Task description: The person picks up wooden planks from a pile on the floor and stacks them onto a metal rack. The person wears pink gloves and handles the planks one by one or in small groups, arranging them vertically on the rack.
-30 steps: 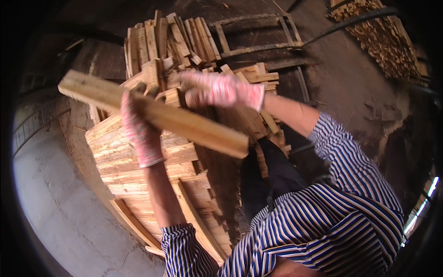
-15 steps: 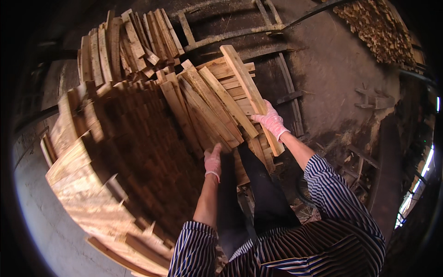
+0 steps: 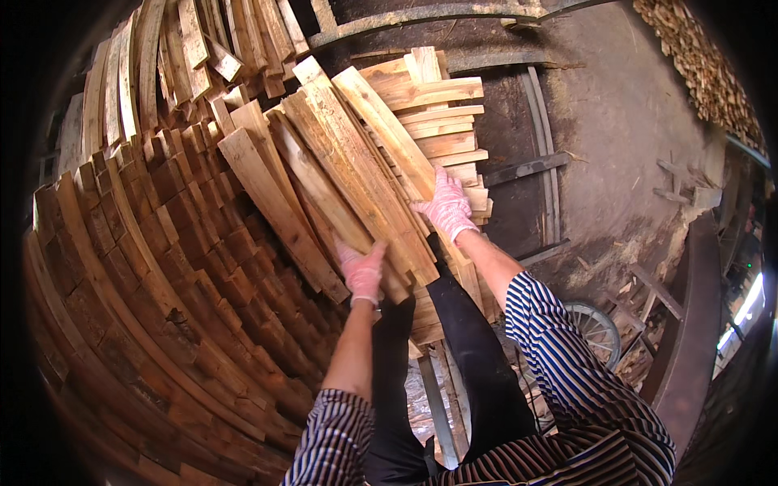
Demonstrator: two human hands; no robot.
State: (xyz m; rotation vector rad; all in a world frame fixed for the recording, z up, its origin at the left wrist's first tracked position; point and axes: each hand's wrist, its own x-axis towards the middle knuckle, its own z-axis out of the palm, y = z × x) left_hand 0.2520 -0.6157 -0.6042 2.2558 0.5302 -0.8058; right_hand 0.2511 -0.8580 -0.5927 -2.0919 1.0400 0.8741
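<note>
Rough wooden planks lie slanting over a stack in front of me. My right hand (image 3: 448, 204), in a pink-and-white glove, grips a pale plank (image 3: 385, 125) at the right of this layer, thumb and fingers on either side of its lower part. My left hand (image 3: 361, 269), gloved alike and slightly blurred, straddles another plank (image 3: 312, 190), fingers along its left side and thumb on its right. Between the hands lie wide, rough-faced planks (image 3: 356, 174). One more plank (image 3: 271, 206) slants to the left of my left hand.
Short planks stacked crosswise (image 3: 446, 146) show beyond my right hand. A large wood stack (image 3: 186, 267) fills the left; more planks (image 3: 154, 73) stand behind it. A metal frame (image 3: 527, 166) lies on the floor. A spoked wheel (image 3: 596, 332) is beside my right sleeve.
The plank in my right hand, raised before, now lies lower against the others. My left hand has moved forward onto a plank. The view has shifted nearer the stack.
</note>
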